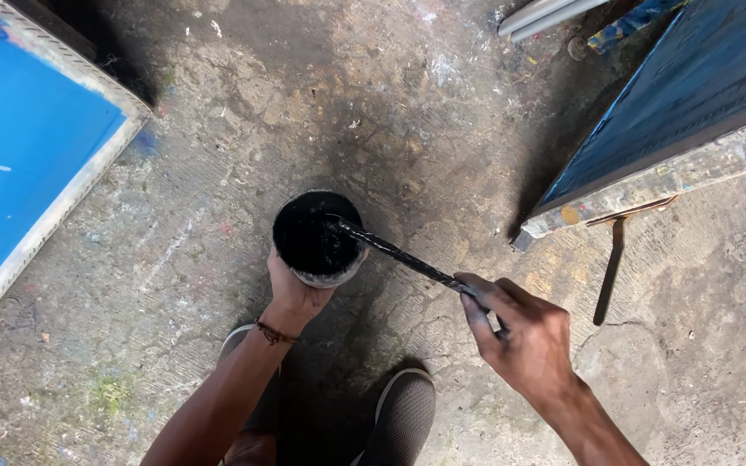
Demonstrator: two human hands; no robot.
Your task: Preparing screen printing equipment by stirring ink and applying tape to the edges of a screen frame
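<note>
Here your left hand (293, 293) clasps the near side of a paint can (318, 239) standing on the concrete floor (174, 259). Your right hand (524, 332) grasps a black stick (399, 255) whose tip dips into the can's black paint.

I am in a rough painting or printing workshop. The cracked concrete floor (218, 173) under me is flecked with old paint. A blue framed panel (19, 155) leans at the upper left of the frame, and another paint-crusted frame (675, 112) stands at the upper right. A can of black paint (317, 237) sits at centre.
</note>
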